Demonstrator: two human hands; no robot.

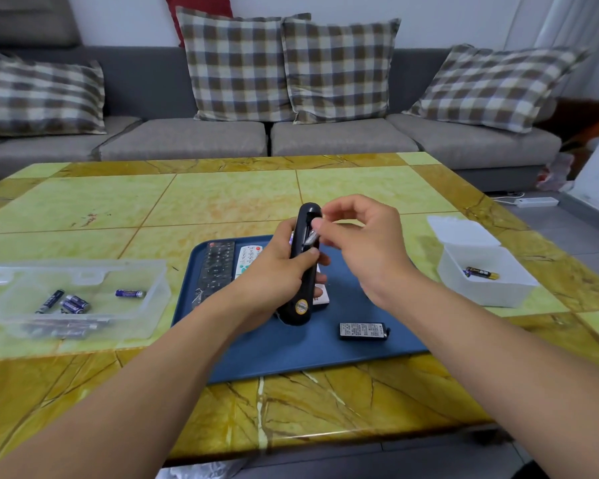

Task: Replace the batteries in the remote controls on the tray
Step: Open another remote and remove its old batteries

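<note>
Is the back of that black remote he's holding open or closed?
Open. The black remote in the left hand shows its battery bay, and its cover lies apart on the blue tray.

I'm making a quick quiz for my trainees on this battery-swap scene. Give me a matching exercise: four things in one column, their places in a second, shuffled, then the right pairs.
Things:
1. black remote
2. battery cover
3. loose blue batteries
4. single battery

Places:
A. in the white box on the right of the table
B. lying flat on the blue tray
C. held in the left hand
D. in the clear container on the left of the table

Pairs: 1-C, 2-B, 3-D, 4-A
</note>
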